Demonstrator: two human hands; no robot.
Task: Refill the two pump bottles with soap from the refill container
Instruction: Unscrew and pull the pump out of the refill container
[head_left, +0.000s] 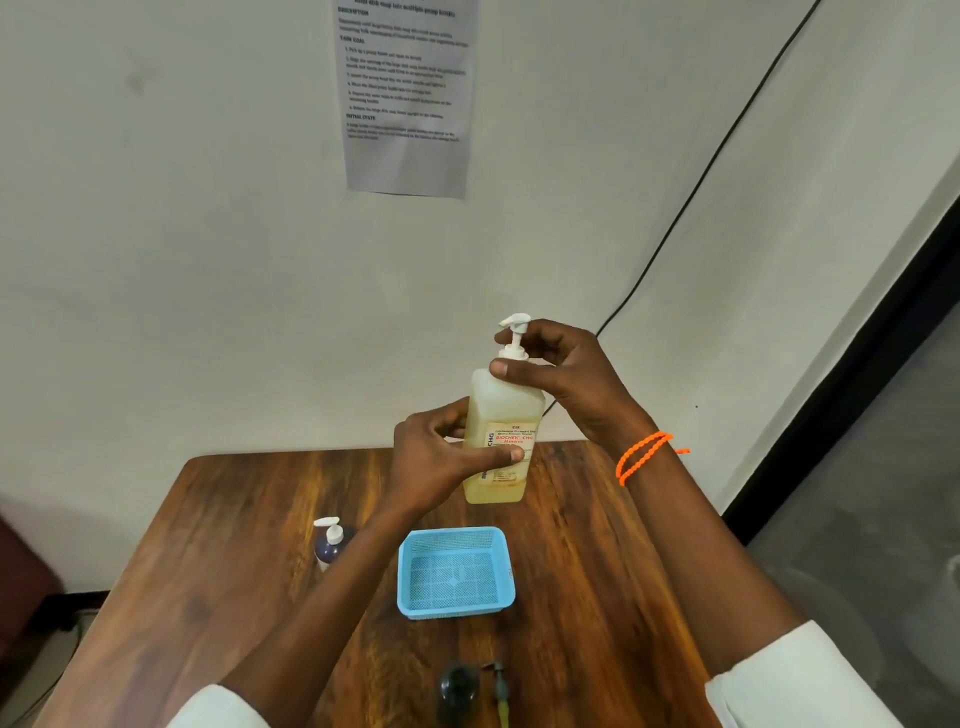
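Observation:
The refill container (501, 415), a tall translucent bottle of yellow soap with a white pump top and a printed label, is held up above the far end of the wooden table (234, 519). My left hand (441, 457) grips its body, thumb across the label. My right hand (561, 374) is curled round its white pump collar. A small dark blue pump bottle (330, 543) with a white pump stands at the table's left. A dark bottle (457, 686) without its pump sits near the front edge, its pump head (500, 686) lying beside it.
A light blue mesh basket (501, 551) sits in the middle of the table, below the held container. A printed sheet (405, 93) hangs on the wall behind. A black cable (691, 192) runs down the wall at right. A dark-framed glass panel (857, 389) borders the right side.

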